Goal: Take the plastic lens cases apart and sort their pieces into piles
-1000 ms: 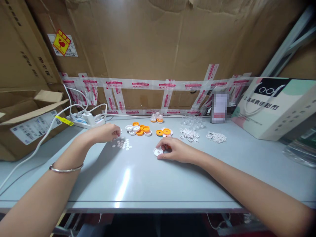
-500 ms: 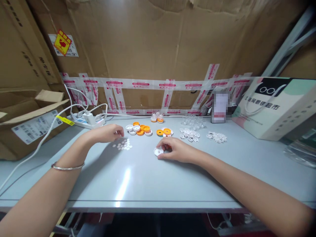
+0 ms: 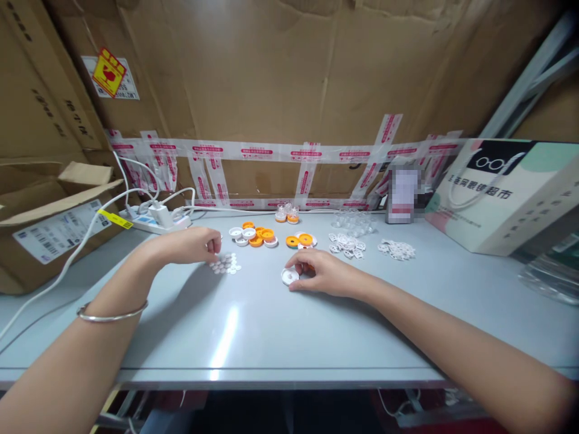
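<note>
My right hand point(image 3: 316, 272) grips a white round cap point(image 3: 289, 276) between thumb and fingers, its hollow side facing up on the table. A small pale nub shows in the middle of this cap. My left hand point(image 3: 204, 246) is closed, fingers curled and tips lowered to the left edge of a cluster of small white discs point(image 3: 230, 264). Whether a disc is pinched there is hidden. Behind the discs lies a group of orange and white round caps point(image 3: 260, 235). More orange caps point(image 3: 305, 240) rest just beyond my right hand.
Clear plastic parts point(image 3: 355, 223), white flat pieces point(image 3: 347, 245) and smaller white pieces point(image 3: 398, 249) lie right of centre. At the back stand two clear-and-orange assemblies point(image 3: 287, 213). A power strip point(image 3: 156, 222), open carton point(image 3: 58, 223), phone point(image 3: 402, 196) and paper bag point(image 3: 493, 199) border the table.
My left hand has lowered and shifted slightly left, its fingertips coming down to the discs' left edge. My right hand keeps hold of the white cap, nearly still.
</note>
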`<state>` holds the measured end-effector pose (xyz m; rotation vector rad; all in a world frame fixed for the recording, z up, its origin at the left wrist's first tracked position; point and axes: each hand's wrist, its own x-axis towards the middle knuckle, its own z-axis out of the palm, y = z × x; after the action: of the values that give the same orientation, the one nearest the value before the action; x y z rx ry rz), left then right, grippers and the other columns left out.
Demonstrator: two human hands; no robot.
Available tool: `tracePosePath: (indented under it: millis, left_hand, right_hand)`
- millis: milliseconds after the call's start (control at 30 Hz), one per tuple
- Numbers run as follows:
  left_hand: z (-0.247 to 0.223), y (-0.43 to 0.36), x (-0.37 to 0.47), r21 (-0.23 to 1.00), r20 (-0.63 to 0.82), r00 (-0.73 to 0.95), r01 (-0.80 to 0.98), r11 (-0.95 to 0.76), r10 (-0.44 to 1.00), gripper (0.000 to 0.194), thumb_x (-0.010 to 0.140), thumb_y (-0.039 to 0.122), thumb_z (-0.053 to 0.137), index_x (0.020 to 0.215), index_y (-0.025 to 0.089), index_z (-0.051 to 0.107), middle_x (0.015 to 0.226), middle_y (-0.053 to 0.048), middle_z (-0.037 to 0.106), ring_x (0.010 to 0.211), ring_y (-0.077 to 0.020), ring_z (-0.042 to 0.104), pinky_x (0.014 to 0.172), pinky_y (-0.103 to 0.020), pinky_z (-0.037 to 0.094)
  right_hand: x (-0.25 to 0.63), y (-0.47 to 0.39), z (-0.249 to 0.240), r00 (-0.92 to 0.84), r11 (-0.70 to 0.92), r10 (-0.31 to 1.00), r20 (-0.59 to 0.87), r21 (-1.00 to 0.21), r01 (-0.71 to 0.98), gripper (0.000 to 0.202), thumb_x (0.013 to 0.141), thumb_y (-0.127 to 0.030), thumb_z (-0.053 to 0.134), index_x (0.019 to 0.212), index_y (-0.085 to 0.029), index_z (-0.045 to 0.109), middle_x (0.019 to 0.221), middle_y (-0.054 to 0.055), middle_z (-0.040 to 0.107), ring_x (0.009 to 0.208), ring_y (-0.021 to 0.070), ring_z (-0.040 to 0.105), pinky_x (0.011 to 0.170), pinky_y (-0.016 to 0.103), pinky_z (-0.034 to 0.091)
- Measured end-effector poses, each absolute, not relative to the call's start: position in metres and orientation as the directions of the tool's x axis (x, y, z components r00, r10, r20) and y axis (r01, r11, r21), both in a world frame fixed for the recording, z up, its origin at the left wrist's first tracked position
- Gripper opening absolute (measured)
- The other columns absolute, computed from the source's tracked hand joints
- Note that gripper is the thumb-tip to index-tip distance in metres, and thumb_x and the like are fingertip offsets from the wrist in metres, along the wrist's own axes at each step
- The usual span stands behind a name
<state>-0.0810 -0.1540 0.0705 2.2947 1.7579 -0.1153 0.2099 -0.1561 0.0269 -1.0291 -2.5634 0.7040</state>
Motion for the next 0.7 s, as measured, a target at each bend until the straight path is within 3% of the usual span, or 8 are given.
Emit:
tracePosePath:
  millis: [133, 200, 300, 433, 700]
  left_hand:
    - [0.064, -0.165, -0.044, 0.296, 0.054, 0.396, 0.870, -0.394, 0.917, 0.026, 0.075, 0.034, 0.052, 0.094, 0.017, 0.056, 0.090, -0.004, 0.063, 0.078, -0.0152, 0.056, 0.069, -0.024, 0.042]
    - [0.056, -0.173, -0.021, 0.360, 0.095, 0.536, 0.767, -0.530, 0.839, 0.029, 0.076, 0.036, 0.054, 0.098, 0.018, 0.056, 0.097, -0.005, 0.061, 0.083, -0.0152, 0.055, 0.072, -0.025, 0.042]
    - [0.039, -0.180, 0.006, 0.385, 0.152, 0.610, 0.688, -0.615, 0.778, 0.032, 0.075, 0.038, 0.057, 0.101, 0.018, 0.057, 0.095, -0.005, 0.059, 0.088, -0.0170, 0.052, 0.075, -0.026, 0.041]
    - [0.022, -0.178, 0.020, 0.435, 0.167, 0.611, 0.659, -0.614, 0.774, 0.028, 0.075, 0.040, 0.058, 0.090, 0.016, 0.061, 0.084, -0.004, 0.057, 0.077, -0.0152, 0.051, 0.065, -0.025, 0.039]
    - [0.020, -0.174, 0.025, 0.485, 0.175, 0.535, 0.684, -0.545, 0.827, 0.026, 0.070, 0.041, 0.062, 0.077, 0.015, 0.060, 0.072, -0.001, 0.055, 0.068, -0.0129, 0.048, 0.056, -0.022, 0.034]
  right_hand:
    - [0.210, -0.157, 0.029, -0.689, 0.613, 0.719, 0.088, -0.548, 0.570, 0.041, 0.067, -0.040, 0.065, 0.102, -0.018, 0.059, 0.083, 0.003, 0.057, 0.077, 0.0154, 0.052, 0.068, 0.026, 0.039]
    - [0.210, -0.157, 0.030, -0.691, 0.608, 0.718, 0.088, -0.564, 0.559, 0.037, 0.069, -0.039, 0.063, 0.100, -0.018, 0.059, 0.083, 0.003, 0.059, 0.076, 0.0148, 0.053, 0.068, 0.025, 0.039]
    - [0.210, -0.157, 0.029, -0.702, 0.611, 0.706, 0.094, -0.583, 0.536, 0.023, 0.075, -0.034, 0.058, 0.090, -0.017, 0.061, 0.079, 0.002, 0.060, 0.072, 0.0128, 0.053, 0.065, 0.023, 0.039]
    - [0.207, -0.156, 0.029, -0.676, 0.622, 0.728, 0.112, -0.520, 0.585, 0.013, 0.075, -0.028, 0.058, 0.077, -0.016, 0.062, 0.073, 0.001, 0.060, 0.067, 0.0115, 0.052, 0.061, 0.022, 0.037]
    - [0.198, -0.166, 0.034, -0.635, 0.635, 0.763, 0.123, -0.329, 0.699, 0.010, 0.072, -0.021, 0.055, 0.071, -0.016, 0.064, 0.071, 0.003, 0.062, 0.066, 0.0126, 0.052, 0.060, 0.022, 0.034]
